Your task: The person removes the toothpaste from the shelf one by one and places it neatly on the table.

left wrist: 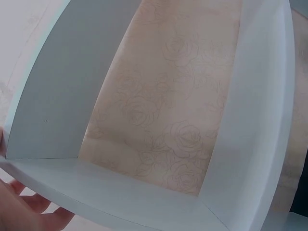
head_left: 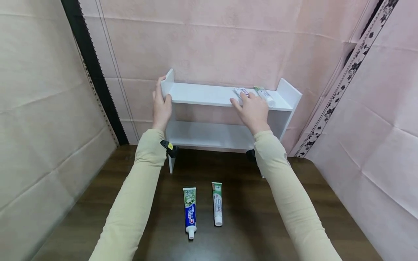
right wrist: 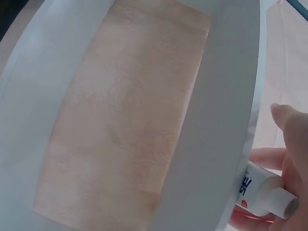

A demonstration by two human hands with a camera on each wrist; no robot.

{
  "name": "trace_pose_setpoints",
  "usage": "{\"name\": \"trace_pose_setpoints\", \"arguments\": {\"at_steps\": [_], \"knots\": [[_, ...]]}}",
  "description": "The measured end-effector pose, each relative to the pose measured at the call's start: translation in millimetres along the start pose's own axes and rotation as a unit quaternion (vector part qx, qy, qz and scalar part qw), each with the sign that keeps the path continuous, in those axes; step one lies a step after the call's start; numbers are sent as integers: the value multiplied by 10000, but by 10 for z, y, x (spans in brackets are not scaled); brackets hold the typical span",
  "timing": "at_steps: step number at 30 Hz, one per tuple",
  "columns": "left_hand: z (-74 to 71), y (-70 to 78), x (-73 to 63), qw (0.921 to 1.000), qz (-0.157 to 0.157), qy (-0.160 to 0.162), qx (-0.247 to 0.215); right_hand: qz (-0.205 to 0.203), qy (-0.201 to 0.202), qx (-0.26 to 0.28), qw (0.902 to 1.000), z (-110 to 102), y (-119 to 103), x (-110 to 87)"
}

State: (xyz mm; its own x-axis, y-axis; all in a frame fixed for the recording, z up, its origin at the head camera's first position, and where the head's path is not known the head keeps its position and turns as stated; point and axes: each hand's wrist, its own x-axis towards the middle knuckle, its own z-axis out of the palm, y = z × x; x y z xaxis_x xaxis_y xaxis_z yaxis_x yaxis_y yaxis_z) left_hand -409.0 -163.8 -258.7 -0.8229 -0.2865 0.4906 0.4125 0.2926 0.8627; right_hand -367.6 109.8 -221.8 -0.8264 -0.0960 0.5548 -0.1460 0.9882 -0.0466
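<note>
A white two-tier shelf (head_left: 202, 93) stands at the back of the table. My left hand (head_left: 161, 110) grips its left side panel near the top, fingers outside; the left wrist view shows several fingertips (left wrist: 43, 207) along that panel. Over the top board, my right hand (head_left: 254, 110) rests its fingers on a toothpaste tube (head_left: 241, 91), thumb spread away. Most of that tube is hidden by the hand. To its right a white and green tube (head_left: 266, 97) lies on the same board. In the right wrist view, a white-capped tube (right wrist: 262, 190) sits against the fingers (right wrist: 267, 156).
On the dark wooden table (head_left: 156, 224), a blue and green Crest toothpaste tube (head_left: 190, 212) and a smaller green and white tube (head_left: 217, 204) lie in front of the shelf. The lower board (head_left: 209, 135) spans beneath. Pale cloth walls (head_left: 228, 47) enclose the back and sides.
</note>
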Motion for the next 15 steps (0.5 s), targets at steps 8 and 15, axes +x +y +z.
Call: {"name": "trace_pose_setpoints", "arguments": {"at_steps": [8, 15], "knots": [[25, -41, -42, 9999, -148, -48, 51, -489, 883, -286, 9945, 97, 11, -278], [18, -7, -29, 9999, -30, 83, 123, -483, 1196, -312, 9912, 103, -18, -311]]}}
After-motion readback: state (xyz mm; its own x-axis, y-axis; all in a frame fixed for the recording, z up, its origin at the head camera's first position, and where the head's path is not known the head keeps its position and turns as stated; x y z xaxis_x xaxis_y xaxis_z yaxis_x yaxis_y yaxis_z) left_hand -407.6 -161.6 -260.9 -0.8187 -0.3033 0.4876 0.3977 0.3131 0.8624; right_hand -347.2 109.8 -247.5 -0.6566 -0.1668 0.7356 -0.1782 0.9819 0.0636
